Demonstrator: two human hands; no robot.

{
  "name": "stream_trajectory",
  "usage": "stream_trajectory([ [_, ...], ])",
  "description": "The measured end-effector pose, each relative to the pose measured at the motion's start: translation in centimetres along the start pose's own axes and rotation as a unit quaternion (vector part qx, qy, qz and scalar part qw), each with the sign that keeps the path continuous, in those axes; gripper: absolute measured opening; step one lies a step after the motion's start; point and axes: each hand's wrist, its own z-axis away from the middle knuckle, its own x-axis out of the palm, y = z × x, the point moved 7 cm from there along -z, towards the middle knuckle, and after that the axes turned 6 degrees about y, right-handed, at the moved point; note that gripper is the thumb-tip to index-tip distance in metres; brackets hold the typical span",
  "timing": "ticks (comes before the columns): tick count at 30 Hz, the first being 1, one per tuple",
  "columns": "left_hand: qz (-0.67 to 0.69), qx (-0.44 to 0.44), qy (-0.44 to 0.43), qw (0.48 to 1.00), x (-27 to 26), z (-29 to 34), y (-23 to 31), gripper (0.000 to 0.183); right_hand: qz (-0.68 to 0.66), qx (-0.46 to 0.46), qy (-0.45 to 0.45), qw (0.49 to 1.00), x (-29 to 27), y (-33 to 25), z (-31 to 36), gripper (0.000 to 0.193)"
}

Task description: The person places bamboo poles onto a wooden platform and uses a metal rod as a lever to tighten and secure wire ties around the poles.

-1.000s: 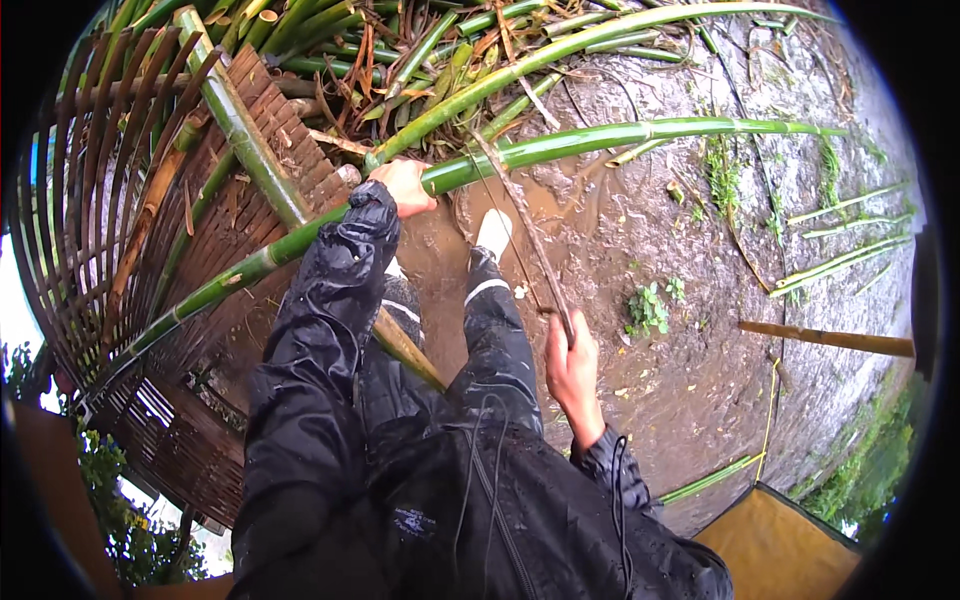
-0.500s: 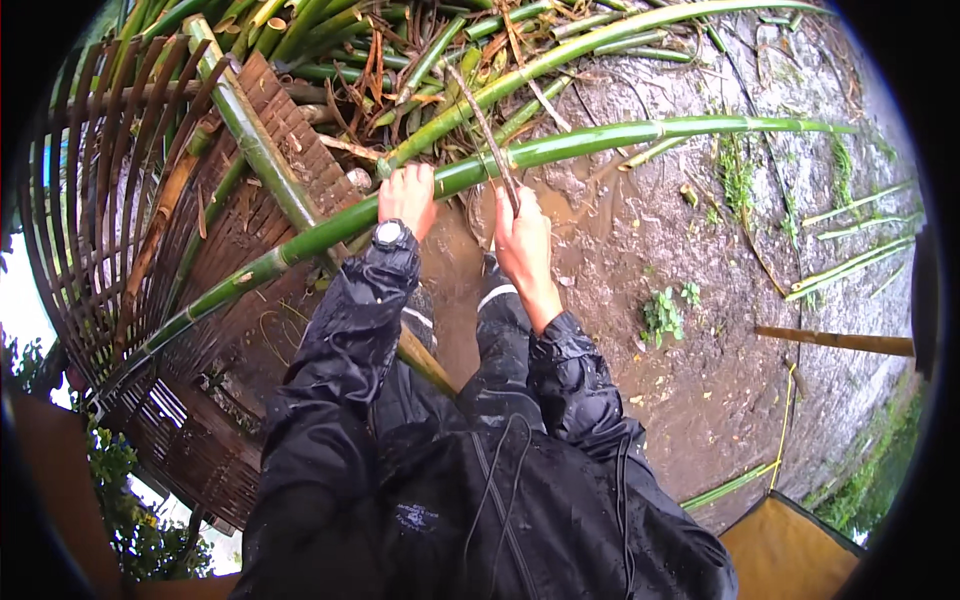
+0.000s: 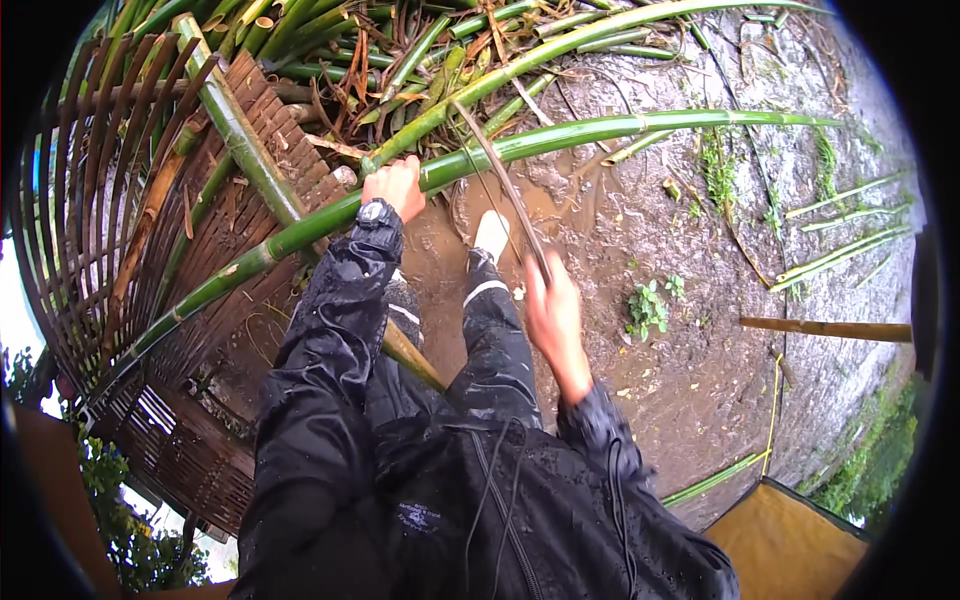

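A long green bamboo pole [image 3: 560, 137] lies slantwise in front of me, from the lower left to the upper right. My left hand [image 3: 395, 188], with a watch on its wrist, is closed over the pole left of its middle. My right hand [image 3: 556, 310] is closed around the lower end of a bow saw [image 3: 508, 190], a thin, slightly curved brown frame with a narrow line strung along its left side. The saw crosses the pole just right of my left hand. Whether its thin edge sits in a cut, I cannot tell.
Cut bamboo [image 3: 330, 40] is heaped at the far side. A slatted bamboo structure [image 3: 110, 200] stands at the left, with a thick pole [image 3: 240, 130] leaning across it. My white boot [image 3: 492, 235] is on wet mud. Thin bamboo strips [image 3: 840, 258] lie at the right.
My right hand has drawn the saw back toward me and a little right, away from the pole. The left hand keeps its grip on the pole; the view has shifted slightly.
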Motion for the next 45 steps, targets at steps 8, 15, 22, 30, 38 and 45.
stream_trajectory([
  [8,0.013,0.024,0.005,1.0,0.3,0.4,1.8,0.026,-0.005,-0.123,0.081,0.989,7.1,1.8,-8.4,0.02],
  [15,0.069,-0.002,-0.114,0.991,-0.8,0.0,-0.3,0.041,-0.091,-0.105,0.099,0.985,7.9,2.2,-6.3,0.021],
  [22,0.11,0.003,-0.167,0.98,-0.2,-0.7,0.0,0.053,-0.053,-0.106,0.097,0.988,8.1,2.6,-6.5,0.019],
  [30,-0.007,0.032,-0.021,0.999,-0.1,0.0,0.1,0.047,-0.027,-0.023,0.021,0.999,5.2,0.5,-5.5,0.022],
  [38,0.06,0.013,-0.121,0.991,-1.1,-0.6,-1.7,0.06,-0.001,-0.013,0.014,1.0,0.4,-0.7,1.3,0.018],
  [45,0.138,0.055,-0.195,0.97,-0.1,-0.7,-0.5,0.069,-0.071,-0.084,0.065,0.992,7.3,3.3,-6.2,0.022],
])
